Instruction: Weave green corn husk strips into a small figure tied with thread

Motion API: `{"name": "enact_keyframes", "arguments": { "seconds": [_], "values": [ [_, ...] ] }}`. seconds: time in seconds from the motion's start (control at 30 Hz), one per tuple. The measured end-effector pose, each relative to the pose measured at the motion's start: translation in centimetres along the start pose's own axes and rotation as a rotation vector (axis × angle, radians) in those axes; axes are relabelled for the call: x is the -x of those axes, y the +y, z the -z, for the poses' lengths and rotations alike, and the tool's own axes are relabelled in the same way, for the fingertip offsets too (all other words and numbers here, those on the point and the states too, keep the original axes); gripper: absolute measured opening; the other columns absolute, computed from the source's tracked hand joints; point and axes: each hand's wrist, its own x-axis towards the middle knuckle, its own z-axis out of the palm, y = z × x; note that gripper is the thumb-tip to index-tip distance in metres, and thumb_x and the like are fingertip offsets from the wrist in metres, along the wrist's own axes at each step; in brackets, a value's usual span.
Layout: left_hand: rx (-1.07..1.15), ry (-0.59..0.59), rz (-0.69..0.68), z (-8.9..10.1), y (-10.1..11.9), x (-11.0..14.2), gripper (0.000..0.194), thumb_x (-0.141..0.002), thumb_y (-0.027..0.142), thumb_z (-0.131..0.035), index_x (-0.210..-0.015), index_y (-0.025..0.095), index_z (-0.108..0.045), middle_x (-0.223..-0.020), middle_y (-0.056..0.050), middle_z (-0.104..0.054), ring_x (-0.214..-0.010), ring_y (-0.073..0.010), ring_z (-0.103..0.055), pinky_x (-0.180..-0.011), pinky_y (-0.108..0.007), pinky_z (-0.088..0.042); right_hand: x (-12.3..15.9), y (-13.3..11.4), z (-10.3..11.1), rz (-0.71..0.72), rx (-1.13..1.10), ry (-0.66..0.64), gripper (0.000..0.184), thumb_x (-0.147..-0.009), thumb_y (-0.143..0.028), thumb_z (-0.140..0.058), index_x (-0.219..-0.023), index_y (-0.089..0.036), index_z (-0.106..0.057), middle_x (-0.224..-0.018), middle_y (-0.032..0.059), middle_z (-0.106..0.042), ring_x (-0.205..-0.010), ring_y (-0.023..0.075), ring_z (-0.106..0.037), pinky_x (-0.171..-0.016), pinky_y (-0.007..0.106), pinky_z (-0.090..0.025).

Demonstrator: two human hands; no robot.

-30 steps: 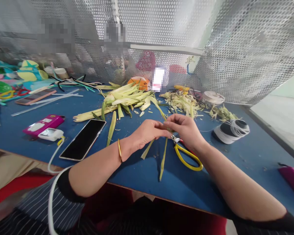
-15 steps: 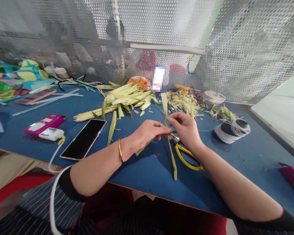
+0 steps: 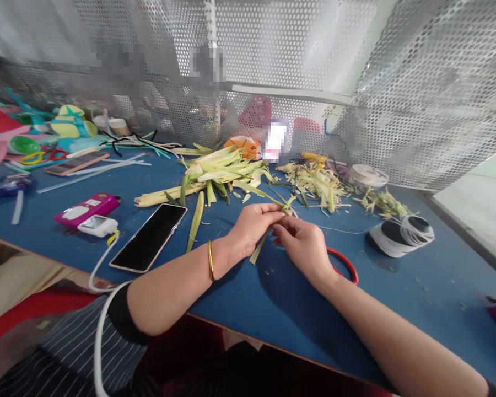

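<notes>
Pale green strips of corn husk cross at the fingertips of both hands. My left hand, with a gold bangle at the wrist, is closed and pinches the husk strips. Pressed close beside it, my right hand has its fingers closed at the same strips; what exactly lies between them is hidden. One husk end hangs below the left fingers. A thin white thread runs from the hands to a dark spool of thread on the right. Scissors lie partly under my right hand, their red handle showing.
A pile of corn husks and shredded husk lie behind the hands. To the left are a black-screened phone and a magenta device with a white cable. A perforated screen stands along the back.
The upright husk strip and the long end hanging toward me are now gathered small at the fingertips. My right hand has moved closer to my left. A red scissor handle shows instead of the yellow.
</notes>
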Motion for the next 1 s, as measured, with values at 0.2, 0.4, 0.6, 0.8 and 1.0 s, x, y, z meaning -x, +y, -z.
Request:
{"name": "enact_keyframes", "arguments": {
  "seconds": [0.2,0.4,0.6,0.8,1.0],
  "values": [
    [0.057,0.052,-0.024,-0.7,-0.6,0.0,0.008,-0.071,0.007,-0.068,-0.076,0.012,-0.072,-0.071,-0.003,-0.069,-0.071,-0.0118,-0.061,-0.077,-0.028,-0.048,0.0,0.4,-0.9,-0.033,0.063,0.069,0.024,-0.085,-0.034,-0.053,-0.066,-0.021,-0.061,-0.062,0.0006,-0.065,-0.057,0.0161,-0.054,-0.056,0.027,-0.035],
    [0.014,0.089,-0.074,-0.4,-0.8,-0.1,0.006,-0.067,0.013,-0.074,-0.073,0.012,-0.073,-0.073,-0.004,-0.070,-0.074,-0.0136,-0.062,-0.078,-0.029,-0.049,0.2,0.2,-1.0,0.010,0.040,0.062,0.022,-0.086,-0.030,-0.048,-0.068,-0.021,-0.057,-0.062,-0.0006,-0.060,-0.059,0.0154,-0.049,-0.057,0.028,-0.034],
    [-0.047,0.106,-0.146,-0.1,-0.4,-0.3,0.007,-0.063,0.017,-0.077,-0.068,0.013,-0.074,-0.076,-0.006,-0.071,-0.078,-0.0156,-0.063,-0.078,-0.029,-0.049,0.5,-0.3,-0.9,0.110,-0.047,0.061,0.018,-0.082,-0.024,-0.049,-0.064,-0.022,-0.051,-0.069,0.0011,-0.059,-0.066,0.0167,-0.051,-0.064,0.029,-0.038],
    [-0.044,0.121,-0.148,0.0,-0.4,-0.4,0.007,-0.063,0.015,-0.077,-0.068,0.012,-0.074,-0.076,-0.005,-0.072,-0.074,-0.0146,-0.063,-0.071,-0.027,-0.050,0.2,-0.3,-0.6,0.204,-0.086,-0.003,0.019,-0.083,-0.022,-0.049,-0.064,-0.022,-0.047,-0.072,0.0017,-0.058,-0.071,0.0172,-0.052,-0.068,0.029,-0.040],
    [-0.038,0.113,-0.103,0.5,0.2,-0.5,0.005,-0.070,0.017,-0.073,-0.074,0.012,-0.073,-0.072,-0.004,-0.071,-0.066,-0.0119,-0.061,-0.066,-0.025,-0.046,0.6,-0.8,-0.1,0.261,0.024,-0.007,0.024,-0.091,-0.027,-0.048,-0.067,-0.023,-0.049,-0.069,0.0003,-0.057,-0.063,0.0152,-0.051,-0.060,0.027,-0.038]
  ]
}}
